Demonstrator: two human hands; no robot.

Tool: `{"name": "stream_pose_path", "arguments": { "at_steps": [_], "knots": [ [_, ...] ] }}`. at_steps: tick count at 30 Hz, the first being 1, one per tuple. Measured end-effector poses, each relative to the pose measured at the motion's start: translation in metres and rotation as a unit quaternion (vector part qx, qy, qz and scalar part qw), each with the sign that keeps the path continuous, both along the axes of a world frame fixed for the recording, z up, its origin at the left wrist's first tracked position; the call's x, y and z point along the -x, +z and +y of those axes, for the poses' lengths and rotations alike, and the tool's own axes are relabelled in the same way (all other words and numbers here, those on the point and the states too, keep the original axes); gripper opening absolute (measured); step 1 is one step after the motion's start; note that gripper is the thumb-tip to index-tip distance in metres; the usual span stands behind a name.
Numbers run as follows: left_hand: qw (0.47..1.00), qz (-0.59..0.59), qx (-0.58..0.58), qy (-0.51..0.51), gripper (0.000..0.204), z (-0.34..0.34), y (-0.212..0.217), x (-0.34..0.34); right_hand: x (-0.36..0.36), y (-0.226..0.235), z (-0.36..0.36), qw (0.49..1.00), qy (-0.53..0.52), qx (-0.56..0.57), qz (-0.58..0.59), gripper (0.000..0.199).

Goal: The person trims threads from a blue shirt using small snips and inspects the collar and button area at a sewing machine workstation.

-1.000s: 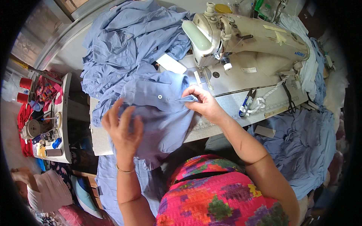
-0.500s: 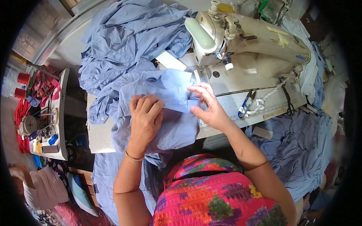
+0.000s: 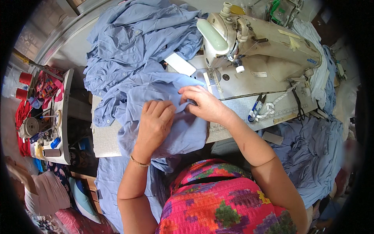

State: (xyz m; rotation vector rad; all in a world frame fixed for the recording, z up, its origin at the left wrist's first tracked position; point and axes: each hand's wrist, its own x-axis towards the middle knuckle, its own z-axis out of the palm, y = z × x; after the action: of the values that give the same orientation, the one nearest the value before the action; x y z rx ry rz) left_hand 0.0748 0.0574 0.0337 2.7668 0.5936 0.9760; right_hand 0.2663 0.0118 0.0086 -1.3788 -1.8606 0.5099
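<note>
A light blue shirt (image 3: 185,136) lies bunched over the front of the sewing table, its near part hanging off the edge. My left hand (image 3: 156,121) rests on it with curled fingers gripping the cloth. Close beside it, my right hand (image 3: 204,103) pinches a fold of the same shirt between thumb and fingers; the fingertips are partly hidden in the cloth. Just past my right hand is the needle area of a worn cream sewing machine (image 3: 269,48), and no cloth lies under its foot.
More blue shirts (image 3: 144,39) are heaped at the back left, beside a white rectangular object (image 3: 181,64). Right of my hands lie thread snips (image 3: 257,107), a knotted white cord (image 3: 267,112) and black scissors (image 3: 299,103). A side shelf (image 3: 64,117) holds spools.
My right hand has moved left, away from the needle area and closer to my left hand, drawing the cloth with it. The flat, folded edge is now bunched.
</note>
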Motion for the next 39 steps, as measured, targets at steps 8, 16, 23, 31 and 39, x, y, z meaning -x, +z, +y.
{"name": "stream_pose_path", "arguments": {
  "at_steps": [8,16,23,31,39],
  "knots": [
    [0.999,0.024,-0.012,-0.026,0.023,-0.010,-0.008,0.007,0.006,0.005,-0.011,0.999,-0.031,-0.010,-0.019,0.038],
    [0.996,-0.059,0.070,0.005,0.024,-0.007,-0.002,-0.002,0.003,-0.006,-0.020,0.994,-0.038,-0.051,0.089,0.027],
    [0.902,-0.052,0.423,0.068,0.015,0.003,0.009,-0.012,0.003,0.001,-0.018,0.932,0.017,0.129,0.339,0.019],
    [0.931,0.076,0.354,-0.035,0.020,0.023,0.020,-0.017,0.001,0.012,-0.024,0.914,0.023,0.098,0.393,0.033],
    [0.819,-0.056,0.568,-0.050,0.019,0.015,0.006,-0.019,0.000,0.018,-0.026,0.927,0.052,0.106,0.357,0.043]
  ]
}}
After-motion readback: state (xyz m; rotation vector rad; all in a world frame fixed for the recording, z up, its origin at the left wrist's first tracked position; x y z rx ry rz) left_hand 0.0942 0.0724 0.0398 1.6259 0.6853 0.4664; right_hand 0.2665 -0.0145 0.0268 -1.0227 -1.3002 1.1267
